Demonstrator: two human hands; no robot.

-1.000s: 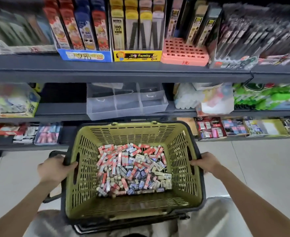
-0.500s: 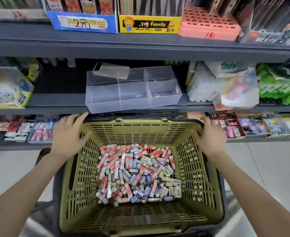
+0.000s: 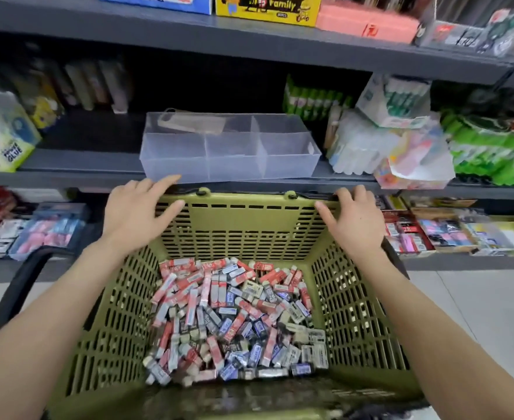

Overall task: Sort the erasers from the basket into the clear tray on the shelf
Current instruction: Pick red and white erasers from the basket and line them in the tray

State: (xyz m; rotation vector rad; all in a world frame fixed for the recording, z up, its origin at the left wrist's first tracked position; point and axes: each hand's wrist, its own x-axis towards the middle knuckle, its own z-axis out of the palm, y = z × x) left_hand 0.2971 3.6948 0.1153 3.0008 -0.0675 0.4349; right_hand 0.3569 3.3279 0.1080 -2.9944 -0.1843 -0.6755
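The left hand's fingers (image 3: 158, 189) are spread and nearly straight, holding nothing. They lie over the far left corner of the green basket (image 3: 249, 203), with the thumb angled onto its far wall. The right hand's fingers (image 3: 345, 197) are just as loose and empty at the far right corner. Whether either palm actually bears on the rim cannot be told. The left hand (image 3: 134, 213) and right hand (image 3: 355, 225) sit well apart, one at each end of the far rim, directly below the clear tray (image 3: 228, 160) on the shelf (image 3: 76, 160).

The step in hand looks like settling the basket under the tray before picking begins. It would go best with the basket steadied close against the shelf edge, so that each lift is short. Then one hand should go down into the heap and pinch out a few erasers of a single kind at a time, one kind to each compartment.

The erasers (image 3: 234, 319) lie in a jumbled pile on the basket floor — small oblong blocks in paper sleeves, red-pink, blue and pale grey, crossing one another at every angle. None shows in the tray. Its dividers mark off several compartments, and a loose clear piece — perhaps a spare panel — rests in the back left one.
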